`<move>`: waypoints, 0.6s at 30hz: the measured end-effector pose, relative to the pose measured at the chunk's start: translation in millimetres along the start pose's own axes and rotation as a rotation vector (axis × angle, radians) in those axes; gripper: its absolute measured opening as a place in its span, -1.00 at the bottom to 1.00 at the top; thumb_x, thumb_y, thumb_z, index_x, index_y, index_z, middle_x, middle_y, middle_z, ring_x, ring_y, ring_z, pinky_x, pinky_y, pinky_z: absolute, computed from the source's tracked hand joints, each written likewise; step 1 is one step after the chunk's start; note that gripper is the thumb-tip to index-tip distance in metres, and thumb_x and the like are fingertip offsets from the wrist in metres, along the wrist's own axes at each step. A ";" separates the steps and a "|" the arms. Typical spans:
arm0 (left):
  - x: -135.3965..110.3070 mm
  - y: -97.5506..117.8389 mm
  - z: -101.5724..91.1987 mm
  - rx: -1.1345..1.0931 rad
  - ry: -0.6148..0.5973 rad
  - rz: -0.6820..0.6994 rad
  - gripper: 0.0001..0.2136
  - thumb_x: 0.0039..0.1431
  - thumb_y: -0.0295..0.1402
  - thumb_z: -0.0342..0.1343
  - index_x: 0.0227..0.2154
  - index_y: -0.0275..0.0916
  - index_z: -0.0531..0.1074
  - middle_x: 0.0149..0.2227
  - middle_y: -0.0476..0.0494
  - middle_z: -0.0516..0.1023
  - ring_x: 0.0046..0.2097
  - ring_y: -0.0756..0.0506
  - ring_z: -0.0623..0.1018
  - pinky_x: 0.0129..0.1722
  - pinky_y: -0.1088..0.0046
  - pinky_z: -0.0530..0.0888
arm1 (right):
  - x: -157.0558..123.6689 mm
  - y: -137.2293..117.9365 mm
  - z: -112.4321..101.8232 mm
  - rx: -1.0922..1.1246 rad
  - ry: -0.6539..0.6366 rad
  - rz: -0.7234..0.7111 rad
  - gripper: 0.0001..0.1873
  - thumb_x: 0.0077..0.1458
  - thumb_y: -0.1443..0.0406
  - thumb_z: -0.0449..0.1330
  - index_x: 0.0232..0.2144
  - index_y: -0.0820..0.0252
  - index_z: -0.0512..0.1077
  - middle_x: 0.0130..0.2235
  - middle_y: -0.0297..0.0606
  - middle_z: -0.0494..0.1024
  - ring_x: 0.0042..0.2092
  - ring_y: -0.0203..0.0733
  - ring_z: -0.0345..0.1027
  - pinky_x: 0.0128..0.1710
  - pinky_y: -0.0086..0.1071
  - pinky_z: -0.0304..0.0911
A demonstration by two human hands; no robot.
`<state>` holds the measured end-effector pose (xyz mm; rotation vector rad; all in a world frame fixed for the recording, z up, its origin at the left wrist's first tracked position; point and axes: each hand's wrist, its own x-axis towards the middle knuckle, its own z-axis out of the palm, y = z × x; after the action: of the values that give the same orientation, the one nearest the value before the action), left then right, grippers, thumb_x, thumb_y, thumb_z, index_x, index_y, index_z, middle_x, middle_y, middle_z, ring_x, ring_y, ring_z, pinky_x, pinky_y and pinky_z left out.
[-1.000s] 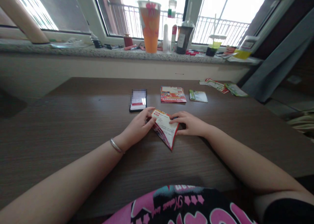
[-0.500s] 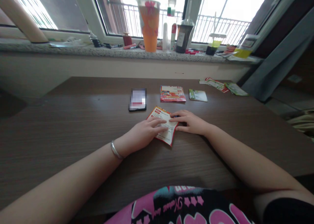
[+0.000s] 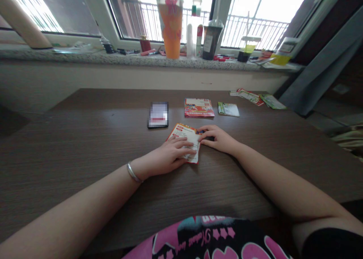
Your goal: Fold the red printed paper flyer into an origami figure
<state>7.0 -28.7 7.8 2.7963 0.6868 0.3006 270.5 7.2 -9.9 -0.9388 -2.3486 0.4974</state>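
A folded red-and-white paper leaflet (image 3: 187, 135) lies flat on the dark wooden table (image 3: 85, 145) in front of me. My left hand (image 3: 167, 157), with a silver bracelet on its wrist, rests on the leaflet with fingers stretched flat across it. My right hand (image 3: 217, 138) touches the leaflet's right edge with its fingertips, fingers extended and pressing down.
Beyond the leaflet lie a phone (image 3: 158, 115), a red flyer (image 3: 199, 107) and a green card (image 3: 228, 109). More leaflets (image 3: 255, 97) sit at the far right. The windowsill (image 3: 85, 58) holds an orange cup (image 3: 171, 28), a dark drink (image 3: 210, 37) and bottles.
The leaflet was held up as a pointed, half-folded shape; it now lies flat. My left hand slid onto it and presses it down, and my right hand moved slightly up along its edge.
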 end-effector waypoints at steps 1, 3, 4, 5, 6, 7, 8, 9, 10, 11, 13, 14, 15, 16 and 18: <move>0.1 0.2 0.2 0.004 0.002 0.002 -0.66 0.29 -0.34 -0.04 0.10 -0.08 0.34 0.21 -0.15 0.31 0.25 -0.21 0.25 0.26 0.01 0.13 | 0.3 0.8 0.6 0.003 0.016 0.016 -0.90 0.10 0.27 0.24 -0.32 0.08 0.56 0.01 -0.19 0.48 0.06 -0.11 0.33 0.13 -0.06 0.16; 0.3 1.1 -0.3 0.009 0.005 0.005 -0.67 0.29 -0.34 -0.05 0.10 -0.09 0.34 0.20 -0.15 0.32 0.25 -0.21 0.25 0.26 0.01 0.13 | 0.8 1.8 1.5 0.006 0.046 0.049 -0.91 0.09 0.27 0.25 -0.34 0.11 0.55 0.03 -0.17 0.46 0.08 -0.10 0.31 0.15 -0.05 0.14; 0.5 1.7 -0.6 0.010 0.006 0.004 -0.66 0.29 -0.35 -0.05 0.10 -0.08 0.34 0.20 -0.15 0.33 0.26 -0.21 0.24 0.26 0.02 0.13 | 1.0 2.1 1.9 0.006 0.061 0.065 -0.91 0.08 0.26 0.26 -0.35 0.12 0.54 0.04 -0.15 0.44 0.10 -0.09 0.30 0.15 -0.04 0.13; 0.7 2.1 -0.9 0.012 0.004 0.003 -0.66 0.29 -0.35 -0.05 0.11 -0.07 0.34 0.20 -0.14 0.33 0.27 -0.21 0.23 0.26 0.01 0.13 | 1.2 2.3 2.2 0.006 0.076 0.080 -0.91 0.07 0.26 0.26 -0.35 0.13 0.53 0.06 -0.14 0.43 0.11 -0.08 0.28 0.16 -0.04 0.12; 0.8 2.5 -1.1 0.015 0.003 0.003 -0.65 0.29 -0.36 -0.04 0.11 -0.05 0.33 0.20 -0.13 0.33 0.27 -0.22 0.22 0.26 0.01 0.13 | 1.4 2.2 2.4 0.006 0.089 0.092 -0.91 0.06 0.25 0.27 -0.35 0.14 0.52 0.07 -0.13 0.41 0.12 -0.07 0.28 0.16 -0.03 0.11; 0.9 2.7 -1.0 0.019 0.003 0.005 -0.64 0.28 -0.35 -0.03 0.12 -0.02 0.33 0.20 -0.12 0.32 0.28 -0.22 0.20 0.26 0.00 0.12 | 1.7 2.0 2.5 0.006 0.100 0.101 -0.89 0.05 0.26 0.28 -0.33 0.14 0.51 0.08 -0.12 0.40 0.12 -0.07 0.27 0.16 -0.03 0.12; 1.0 2.8 -0.7 0.023 0.004 0.009 -0.64 0.28 -0.34 -0.02 0.13 0.00 0.32 0.21 -0.11 0.31 0.29 -0.23 0.19 0.27 0.00 0.11 | 1.9 1.6 2.6 0.005 0.107 0.103 -0.87 0.04 0.26 0.28 -0.31 0.14 0.50 0.08 -0.11 0.40 0.12 -0.07 0.28 0.15 -0.04 0.12; 1.0 2.8 -0.2 0.027 0.004 0.014 -0.63 0.27 -0.31 0.00 0.13 0.02 0.31 0.22 -0.10 0.29 0.29 -0.25 0.18 0.27 -0.01 0.11 | 2.3 0.8 2.7 0.003 0.111 0.101 -0.85 0.04 0.27 0.28 -0.28 0.14 0.49 0.08 -0.11 0.40 0.11 -0.08 0.28 0.15 -0.04 0.13; 0.9 2.9 0.4 0.032 0.005 0.017 -0.62 0.27 -0.28 0.01 0.14 0.03 0.30 0.23 -0.09 0.27 0.30 -0.26 0.16 0.27 -0.02 0.10 | 2.8 -0.2 2.8 -0.001 0.112 0.095 -0.84 0.04 0.28 0.28 -0.27 0.14 0.47 0.06 -0.12 0.42 0.10 -0.08 0.29 0.14 -0.05 0.14; 0.8 2.9 0.9 0.039 0.004 0.019 -0.61 0.27 -0.25 0.01 0.16 0.04 0.28 0.25 -0.09 0.25 0.30 -0.28 0.15 0.27 -0.03 0.10 | 3.3 -1.5 2.9 -0.007 0.113 0.093 -0.82 0.04 0.28 0.28 -0.25 0.14 0.45 0.03 -0.12 0.44 0.08 -0.09 0.31 0.13 -0.05 0.15; 0.3 3.4 1.3 0.056 -0.008 0.016 -0.57 0.26 -0.20 0.02 0.19 0.05 0.24 0.27 -0.10 0.21 0.31 -0.31 0.12 0.27 -0.04 0.09 | 4.7 -4.3 3.2 -0.023 0.124 0.106 -0.83 0.05 0.29 0.27 -0.26 0.16 0.43 -0.05 -0.14 0.48 0.02 -0.08 0.33 0.09 -0.06 0.18; 0.1 3.9 1.2 0.064 -0.015 0.012 -0.56 0.26 -0.18 0.02 0.20 0.05 0.22 0.27 -0.10 0.20 0.32 -0.33 0.10 0.27 -0.05 0.08 | 5.5 -5.7 3.4 -0.031 0.130 0.119 -0.84 0.06 0.28 0.25 -0.26 0.16 0.42 -0.09 -0.15 0.49 -0.01 -0.09 0.34 0.07 -0.07 0.20; -0.1 4.5 0.9 0.069 -0.021 0.008 -0.56 0.26 -0.17 0.01 0.20 0.05 0.21 0.27 -0.09 0.20 0.32 -0.33 0.09 0.27 -0.05 0.08 | 6.2 -6.9 3.6 -0.038 0.137 0.133 -0.85 0.07 0.28 0.24 -0.27 0.17 0.41 -0.13 -0.16 0.50 -0.04 -0.09 0.35 0.05 -0.09 0.21; -0.2 5.2 0.4 0.071 -0.024 0.003 -0.55 0.26 -0.17 0.01 0.20 0.06 0.21 0.27 -0.09 0.20 0.32 -0.34 0.09 0.27 -0.05 0.07 | 7.0 -7.9 3.8 -0.045 0.142 0.145 -0.86 0.08 0.28 0.23 -0.27 0.17 0.40 -0.15 -0.17 0.50 -0.06 -0.10 0.35 0.02 -0.10 0.22; -0.4 6.7 -0.8 0.069 -0.022 -0.010 -0.55 0.26 -0.16 0.02 0.20 0.06 0.21 0.27 -0.08 0.19 0.32 -0.34 0.09 0.27 -0.05 0.07 | 8.3 -8.9 4.2 -0.052 0.145 0.152 -0.88 0.09 0.28 0.22 -0.28 0.16 0.40 -0.17 -0.19 0.50 -0.09 -0.11 0.35 -0.01 -0.14 0.24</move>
<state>9.4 -34.5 10.4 2.8562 0.7187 0.2480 258.4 6.5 -5.6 -1.1440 -2.1806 0.4148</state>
